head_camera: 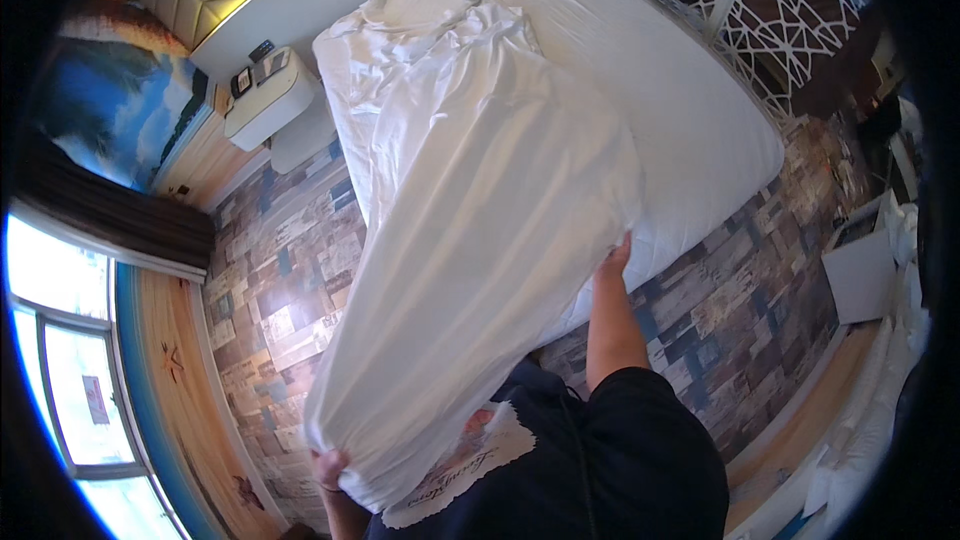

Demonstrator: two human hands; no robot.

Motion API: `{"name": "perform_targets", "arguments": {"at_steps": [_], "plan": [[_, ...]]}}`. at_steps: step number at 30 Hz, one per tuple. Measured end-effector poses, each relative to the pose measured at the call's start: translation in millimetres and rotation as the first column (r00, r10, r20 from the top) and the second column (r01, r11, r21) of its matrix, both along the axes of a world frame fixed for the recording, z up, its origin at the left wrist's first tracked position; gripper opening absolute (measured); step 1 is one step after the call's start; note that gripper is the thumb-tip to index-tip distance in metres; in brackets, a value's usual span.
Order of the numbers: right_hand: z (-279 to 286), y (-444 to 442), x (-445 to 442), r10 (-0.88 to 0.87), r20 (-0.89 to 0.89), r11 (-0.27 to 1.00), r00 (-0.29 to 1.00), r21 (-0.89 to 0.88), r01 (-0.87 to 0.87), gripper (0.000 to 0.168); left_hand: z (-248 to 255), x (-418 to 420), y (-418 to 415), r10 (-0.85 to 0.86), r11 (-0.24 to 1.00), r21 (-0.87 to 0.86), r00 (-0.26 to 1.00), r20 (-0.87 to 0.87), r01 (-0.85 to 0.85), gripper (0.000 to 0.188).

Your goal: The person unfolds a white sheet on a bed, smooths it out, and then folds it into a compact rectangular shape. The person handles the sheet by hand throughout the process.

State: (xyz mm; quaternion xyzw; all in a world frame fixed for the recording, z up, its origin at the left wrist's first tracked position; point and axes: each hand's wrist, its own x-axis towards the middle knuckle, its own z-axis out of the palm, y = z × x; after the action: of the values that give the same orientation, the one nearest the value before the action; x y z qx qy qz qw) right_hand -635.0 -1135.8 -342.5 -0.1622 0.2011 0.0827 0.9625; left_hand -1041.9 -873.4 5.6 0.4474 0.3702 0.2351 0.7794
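A large white fabric cover [480,187], perhaps a sheet or duvet cover, stretches from the bed toward my body. At the lower left, my left hand [330,467] grips one end of its near edge. My right hand [618,255] holds the same edge farther right, beside the bed's near side. The cover's far part lies bunched and wrinkled on the upper left of the bed. To the right, the white mattress [675,112] shows under a smooth white covering. Folds of cloth hide part of my fingers on both hands.
A white bedside table [274,101] with small items stands left of the bed. Patchwork-patterned flooring [720,300] surrounds the bed. A white lattice partition [757,22] runs along the upper right, a white box-like piece of furniture [862,270] stands right, and a window [75,382] is at left.
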Motion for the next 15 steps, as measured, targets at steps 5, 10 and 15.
{"name": "perform_targets", "arguments": {"at_steps": [5, 10, 15], "plan": [[19.7, -89.4, -3.5, -0.021, 0.116, 0.977, 0.993, -0.209, 0.045, 0.053, -2.3, -27.0, -16.2, 0.194, 0.981, -0.02, 0.962, 0.19, -0.194, 0.058], [96.0, -161.8, -4.8, -0.107, -0.072, 0.934, 0.992, -0.349, 0.075, 0.047, -29.6, -63.0, -24.6, 0.025, 0.996, 0.082, 0.971, 0.238, -0.046, 0.07], [121.4, -221.7, -24.6, -0.03, 0.054, 0.879, 0.998, -0.473, 0.052, 0.046, -12.7, -78.0, -41.4, -0.061, 0.992, 0.13, 0.875, 0.48, -0.002, 0.067]]}}
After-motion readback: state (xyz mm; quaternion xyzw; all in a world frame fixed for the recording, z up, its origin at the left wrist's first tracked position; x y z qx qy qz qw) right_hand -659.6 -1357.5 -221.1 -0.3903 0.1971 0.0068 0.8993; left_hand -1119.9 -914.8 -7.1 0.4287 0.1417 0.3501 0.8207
